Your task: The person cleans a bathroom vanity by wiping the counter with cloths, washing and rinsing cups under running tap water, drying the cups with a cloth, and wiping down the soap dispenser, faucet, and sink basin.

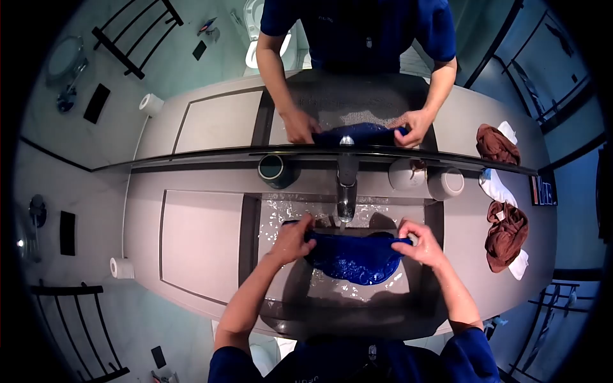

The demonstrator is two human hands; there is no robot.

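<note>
A wet blue cloth (354,258) is stretched between my two hands over the sink basin (287,287), under the faucet (347,185). My left hand (295,239) grips its left end, fingers closed round the edge. On the other side, my right hand (420,242) pinches the right end between thumb and fingers. The cloth's middle sags into the basin and glistens with water. Water drops cover the basin's back part.
Behind the basin stand a dark green cup (274,171), a white jar (407,174) and a white cup (449,183). Brown cloth (506,236) and white cloth (497,187) lie on the right counter. A mirror edge (217,156) runs behind; a paper roll (121,268) is at left.
</note>
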